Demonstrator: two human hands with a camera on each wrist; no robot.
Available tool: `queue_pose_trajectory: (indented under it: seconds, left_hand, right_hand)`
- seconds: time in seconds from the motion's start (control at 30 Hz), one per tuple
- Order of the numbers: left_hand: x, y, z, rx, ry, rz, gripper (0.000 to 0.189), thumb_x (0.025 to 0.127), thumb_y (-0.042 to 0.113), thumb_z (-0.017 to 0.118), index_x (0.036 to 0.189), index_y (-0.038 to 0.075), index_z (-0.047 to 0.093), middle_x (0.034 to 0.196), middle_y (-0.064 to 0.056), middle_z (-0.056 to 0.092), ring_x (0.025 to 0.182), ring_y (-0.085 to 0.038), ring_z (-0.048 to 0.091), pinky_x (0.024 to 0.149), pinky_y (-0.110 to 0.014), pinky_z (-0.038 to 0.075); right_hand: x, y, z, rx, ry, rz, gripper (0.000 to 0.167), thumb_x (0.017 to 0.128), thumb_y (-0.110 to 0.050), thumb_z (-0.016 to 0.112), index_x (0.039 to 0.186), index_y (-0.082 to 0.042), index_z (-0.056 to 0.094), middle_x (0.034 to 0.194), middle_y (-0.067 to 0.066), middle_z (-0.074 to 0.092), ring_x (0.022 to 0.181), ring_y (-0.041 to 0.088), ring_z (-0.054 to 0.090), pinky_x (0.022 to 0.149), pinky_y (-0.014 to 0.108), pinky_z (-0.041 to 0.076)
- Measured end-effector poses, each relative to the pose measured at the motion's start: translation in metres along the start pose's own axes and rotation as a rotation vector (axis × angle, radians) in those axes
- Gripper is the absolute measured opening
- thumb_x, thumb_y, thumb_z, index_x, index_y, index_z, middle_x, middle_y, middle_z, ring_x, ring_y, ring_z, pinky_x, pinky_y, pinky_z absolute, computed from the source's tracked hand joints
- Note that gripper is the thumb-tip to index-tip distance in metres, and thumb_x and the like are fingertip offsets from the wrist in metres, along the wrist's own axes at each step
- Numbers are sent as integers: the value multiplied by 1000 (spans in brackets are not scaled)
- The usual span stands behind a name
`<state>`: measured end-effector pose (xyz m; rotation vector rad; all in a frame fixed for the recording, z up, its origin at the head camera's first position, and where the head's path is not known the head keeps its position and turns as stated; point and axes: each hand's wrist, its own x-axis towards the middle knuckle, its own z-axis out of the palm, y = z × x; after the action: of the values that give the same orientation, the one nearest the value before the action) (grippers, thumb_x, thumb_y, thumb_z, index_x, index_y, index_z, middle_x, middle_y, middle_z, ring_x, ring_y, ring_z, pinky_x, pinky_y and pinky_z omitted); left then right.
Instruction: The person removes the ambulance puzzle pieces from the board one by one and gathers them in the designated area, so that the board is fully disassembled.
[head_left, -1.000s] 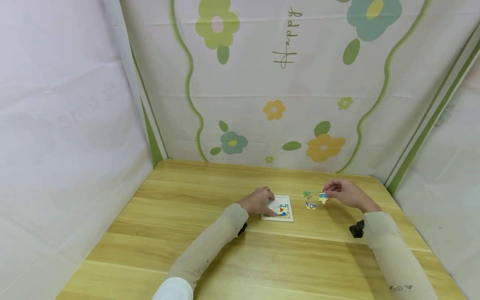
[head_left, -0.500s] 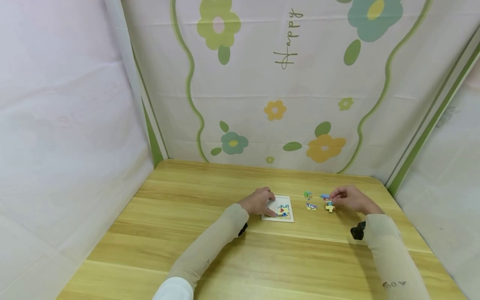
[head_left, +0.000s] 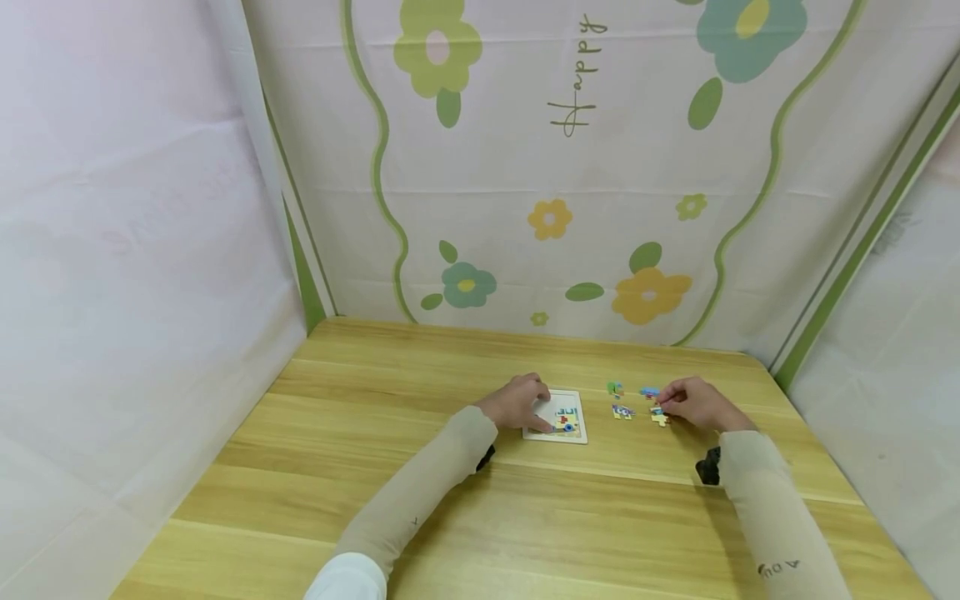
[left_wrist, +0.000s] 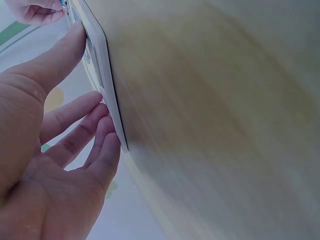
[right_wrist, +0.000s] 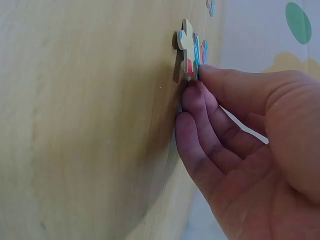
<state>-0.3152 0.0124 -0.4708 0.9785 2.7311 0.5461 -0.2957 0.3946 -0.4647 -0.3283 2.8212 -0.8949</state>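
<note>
A small white-framed puzzle tray (head_left: 576, 440) lies on the table, its picture partly filled at the lower right. My left hand (head_left: 513, 403) rests across its left side; in the left wrist view the straight thumb (left_wrist: 60, 57) presses on its face and the loosely bent fingers touch its rim. Right of the tray, my right hand (head_left: 699, 403) pinches a yellow, blue and red jigsaw piece (right_wrist: 187, 42) between thumb and fingertips. The right wrist view shows the piece tilted at the tabletop; whether it still touches the wood I cannot tell.
Loose jigsaw pieces lie between tray and right hand: a green one (head_left: 615, 389), a purple-and-white one (head_left: 622, 412) and a blue one (head_left: 649, 392). A flower-printed cloth (head_left: 495, 167) hangs behind the wooden table (head_left: 420, 367), with pale cloth at both sides.
My right hand has moved slightly down and nearer with the yellow-and-blue jigsaw piece, uncovering the blue piece behind it. The left hand has stayed on the tray.
</note>
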Motion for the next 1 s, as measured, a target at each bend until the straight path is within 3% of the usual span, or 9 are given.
queue_pose_trajectory:
  seconds: [0.23, 0.47, 0.67, 1.0]
  left_hand:
    - [-1, 1, 0, -3, -2, -9, 60, 90, 41, 85, 139, 11, 68, 134, -1, 60, 114, -14, 54, 103, -25, 49]
    - [0, 2, -1, -1, 2, -7, 59, 90, 41, 85, 138, 10, 68, 134, -2, 61, 115, -15, 56, 102, -25, 50]
    - [0, 1, -2, -8, 3, -19, 59, 90, 40, 85, 138, 10, 68, 133, -1, 61, 114, -14, 56, 103, -26, 51]
    - [-2, 5, -3, -24, -11, -46, 58, 90, 40, 85, 137, 10, 68, 129, 0, 60, 110, -12, 55, 101, -26, 50]
  right_hand:
    - [2, -7, -5, -85, -13, 30, 15, 104, -13, 66, 106, 0, 73, 99, 9, 73, 86, 19, 61, 77, 37, 52]
    - [13, -41, -6, -120, -42, -44, 13, 101, -12, 70, 105, 0, 73, 98, 10, 73, 86, 19, 64, 75, 37, 54]
    - [30, -74, 15, -107, -70, -143, 16, 100, -11, 72, 109, 2, 74, 102, 9, 75, 93, 18, 69, 84, 40, 60]
    - [45, -115, 54, -102, -163, -238, 13, 97, -8, 75, 108, -1, 76, 96, 4, 75, 86, 12, 65, 79, 29, 57]
